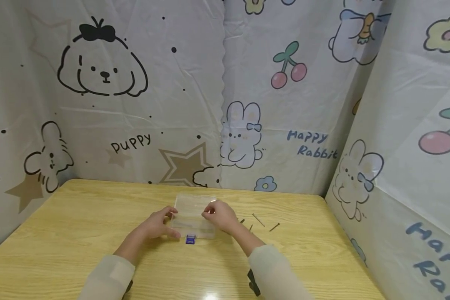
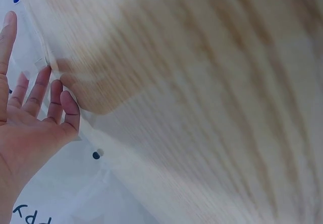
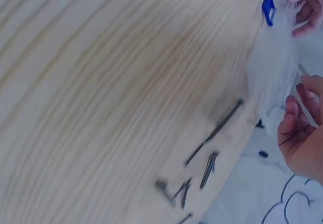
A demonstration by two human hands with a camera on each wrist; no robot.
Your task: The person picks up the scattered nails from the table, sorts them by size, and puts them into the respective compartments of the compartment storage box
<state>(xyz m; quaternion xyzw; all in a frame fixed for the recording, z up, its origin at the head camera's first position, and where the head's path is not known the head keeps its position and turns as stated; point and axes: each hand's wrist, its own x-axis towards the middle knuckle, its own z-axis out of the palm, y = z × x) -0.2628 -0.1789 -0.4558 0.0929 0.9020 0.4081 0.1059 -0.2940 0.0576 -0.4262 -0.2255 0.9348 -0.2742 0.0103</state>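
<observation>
A: Closest to us are two pale cream sleeves [image 1: 108, 275], reaching in from the near side of the clear, rectangular plastic box [image 1: 193, 218].

B: What's the biggest thing around that box?

A: The white cloth printed with cartoon puppies, rabbits, cherries and stars [image 1: 187, 112]. It hangs behind the box and off to both its sides.

B: Next size down?

A: The yellow wood-grain bench [image 1: 97, 216], directly under the box, which lies flat on it between the person's hands.

B: How are those hands set?

A: The left hand [image 1: 157, 223] is spread wide at the box's left side, thumb by the near left corner, fingers at the left edge farther back. The right hand [image 1: 221, 214] is over the box's right part, fingertips drawn narrowly together.

B: Pinching something?

A: I can't tell; that spot is too small and blurred.

B: And the little things?

A: Several slim metal nails [image 1: 258, 220], some silvery, some dark, lie scattered to the right of the box, pointing different ways. Smallest is the blue plastic latch [image 1: 190, 240], near the middle of the box's front edge.
</observation>
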